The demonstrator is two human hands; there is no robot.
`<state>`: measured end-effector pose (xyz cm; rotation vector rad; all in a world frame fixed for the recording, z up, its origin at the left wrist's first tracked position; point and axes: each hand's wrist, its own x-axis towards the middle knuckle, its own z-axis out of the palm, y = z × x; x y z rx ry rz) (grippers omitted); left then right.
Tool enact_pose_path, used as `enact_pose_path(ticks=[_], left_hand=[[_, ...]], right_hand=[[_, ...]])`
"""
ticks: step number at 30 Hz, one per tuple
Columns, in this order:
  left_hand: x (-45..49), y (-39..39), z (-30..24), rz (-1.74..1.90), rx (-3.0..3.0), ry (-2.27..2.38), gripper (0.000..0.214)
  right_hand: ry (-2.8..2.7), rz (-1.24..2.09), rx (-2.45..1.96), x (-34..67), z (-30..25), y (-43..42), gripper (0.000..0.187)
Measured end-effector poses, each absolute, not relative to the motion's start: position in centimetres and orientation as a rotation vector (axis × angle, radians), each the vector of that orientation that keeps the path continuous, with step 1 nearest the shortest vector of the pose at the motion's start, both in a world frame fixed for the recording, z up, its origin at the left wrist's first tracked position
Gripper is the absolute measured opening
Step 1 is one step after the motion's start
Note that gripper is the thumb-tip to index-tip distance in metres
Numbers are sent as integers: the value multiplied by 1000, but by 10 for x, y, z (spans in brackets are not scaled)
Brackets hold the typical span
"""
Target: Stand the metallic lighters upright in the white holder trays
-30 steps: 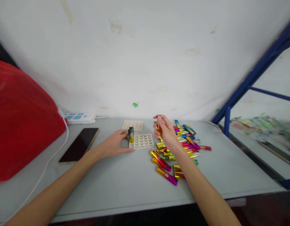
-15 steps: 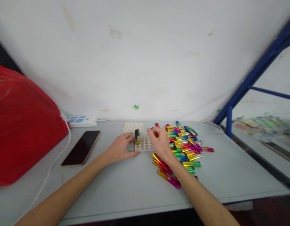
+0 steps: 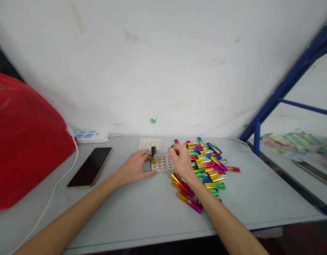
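Barely begun, it seems: one lighter (image 3: pixel 154 155) stands in the socketed tray (image 3: pixel 165 165), just beyond the left hand's (image 3: pixel 134 167) flat, open fingertips. The right hand (image 3: pixel 181 161) curls above empty sockets, and I cannot tell whether it grips anything. The lighter pile (image 3: pixel 207 166) right of its fingers lies unloaded.

Left hand (image 3: pixel 134 166) flat on the table (image 3: pixel 142 209), fingertips touching the near-left edge of the white tray (image 3: pixel 165 163). One lighter (image 3: pixel 154 156) stands upright in the tray, just past those fingertips. Right hand (image 3: pixel 181 161) hovers over the tray's right end, fingers curled; can't tell if they pinch anything. Lighter pile (image 3: pixel 210 164) just right of its fingers. Second tray (image 3: pixel 149 143) beyond the left fingertips.
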<state>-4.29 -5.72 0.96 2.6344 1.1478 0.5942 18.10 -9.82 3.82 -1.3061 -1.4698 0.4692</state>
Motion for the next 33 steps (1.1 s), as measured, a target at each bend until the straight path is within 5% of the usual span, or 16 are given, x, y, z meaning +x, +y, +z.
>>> enact_pose_path(ticks=[7,18,28,33], left_hand=[[-43,-57,10,559,2632,1159,47],[-44,-56,7,545,2653,1129,49],[-45,-55,5,571,2675,1105,43],[-45,-55,5,583,2628,1103,45]], right_hand=[[-1575,447,-1296,179,41,-102,48],[-1945,270,-1117,177,30,-102,33],[-1896,550,-1382,176,25,-99,45],[-2087,346,-1597,166,31,-103,38]])
